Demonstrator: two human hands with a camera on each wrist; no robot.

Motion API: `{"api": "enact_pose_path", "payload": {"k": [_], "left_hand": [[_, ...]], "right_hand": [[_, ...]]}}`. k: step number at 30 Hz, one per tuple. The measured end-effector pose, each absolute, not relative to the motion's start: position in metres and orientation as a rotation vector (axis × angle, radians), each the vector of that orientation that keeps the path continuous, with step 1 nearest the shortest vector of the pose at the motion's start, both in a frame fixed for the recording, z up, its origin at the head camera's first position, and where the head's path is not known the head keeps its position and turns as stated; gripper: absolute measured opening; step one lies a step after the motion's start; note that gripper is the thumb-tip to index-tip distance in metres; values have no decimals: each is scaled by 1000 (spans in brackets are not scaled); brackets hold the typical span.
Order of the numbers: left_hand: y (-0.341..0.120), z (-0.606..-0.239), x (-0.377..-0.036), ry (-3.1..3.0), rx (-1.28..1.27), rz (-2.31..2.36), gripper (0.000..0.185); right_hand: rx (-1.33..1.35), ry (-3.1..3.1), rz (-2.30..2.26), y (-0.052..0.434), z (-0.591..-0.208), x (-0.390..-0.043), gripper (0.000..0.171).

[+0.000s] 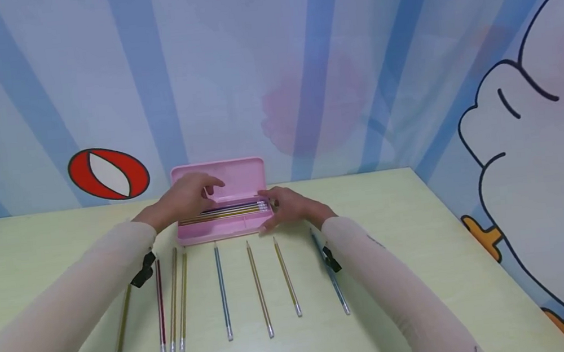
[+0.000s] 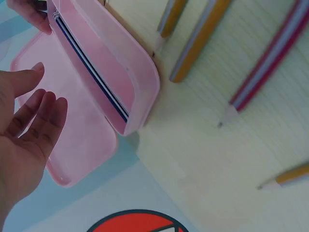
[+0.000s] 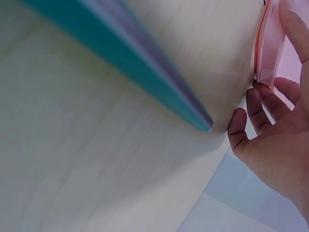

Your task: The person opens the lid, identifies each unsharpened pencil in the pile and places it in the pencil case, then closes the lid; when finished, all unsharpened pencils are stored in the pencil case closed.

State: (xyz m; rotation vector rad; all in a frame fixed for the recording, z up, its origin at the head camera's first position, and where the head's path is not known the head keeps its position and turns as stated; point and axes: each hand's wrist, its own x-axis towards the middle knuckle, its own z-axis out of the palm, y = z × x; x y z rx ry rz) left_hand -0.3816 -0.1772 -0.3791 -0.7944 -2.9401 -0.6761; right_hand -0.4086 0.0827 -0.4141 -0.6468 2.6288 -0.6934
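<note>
A pink pencil case [image 1: 238, 175] lies with its lid raised against the wall at the back of the table. Several pencils [image 1: 229, 211] lie side by side inside it, eraser ends to the right. Over the case's left part hovers my left hand [image 1: 184, 199], fingers loosely bent, thumb apart; nothing shows between them in the left wrist view. My right hand [image 1: 292, 204] holds the case's right end, thumb at the front corner and index finger near the hinge. In the right wrist view, the other fingers [image 3: 258, 113] curl beside that end.
On the pale table [image 1: 382, 206] in front of the case, several pencils lie spread in a row, among them a dark red pencil [image 1: 160, 307] and a blue pencil [image 1: 223, 295]. A teal pencil [image 1: 341, 295] lies below my right wrist. A striped curtain-like wall [image 1: 223, 91] stands behind.
</note>
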Motion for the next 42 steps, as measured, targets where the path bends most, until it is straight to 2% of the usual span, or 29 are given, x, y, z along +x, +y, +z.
{"api": "enact_pose_path", "payload": {"k": [8,15,22,33,42], "left_hand": [[-193,-373,-356,-2930,-741,-867,43],[-196,-370,-321,-2920,-505,-1145,42],[-212,-385,-294,-2939,-439,-1424,45],[-232,-411,-261,-2953,-319,-1544,49],[-236,-418,-252,-2994,-300,-1496,49]], "right_hand": [[-625,2633,-705,85,-418,-408,103],[-610,2619,-724,87,-419,-405,102],[-639,2613,-746,88,-419,-403,101],[-647,2620,-707,85,-419,-409,101],[-660,2623,-698,85,-420,-411,102]]}}
